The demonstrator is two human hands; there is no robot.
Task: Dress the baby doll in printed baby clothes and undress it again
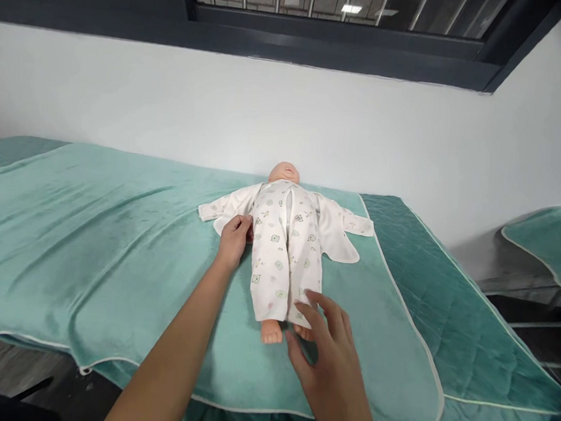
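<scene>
A teal blanket (86, 233) covers the bed from its left edge across to a white-piped border on the right, and its near edge hangs over the front in a long curve. Toward the far edge, just short of the white wall (172, 103), a baby doll (284, 250) lies on its back with its head at the wall and its bare feet pointing to the near edge. It wears a white printed sleepsuit (275, 269) whose sleeves are spread out flat to both sides.

The left hand (233, 239) reaches in from the near edge, arm stretched long, and rests at the doll's side just under the left-lying sleeve. Its fingers are curled in against the cloth; they seem to be pinching the suit's edge, though the knuckles hide the fingertips and I cannot say for certain.

The doll's two feet (272, 331) stick out of the trouser legs. The right hand (329, 359) is low in the view, near the blanket's near edge, with fingers spread and loose and holding nothing. Its fingertips lie on or just over the hem of the nearer trouser leg and the foot beside it.

Beyond the piping, a darker quilted cover (449, 304) runs on to the bed's right edge. A dark window frame (324, 44) runs above the wall.
</scene>
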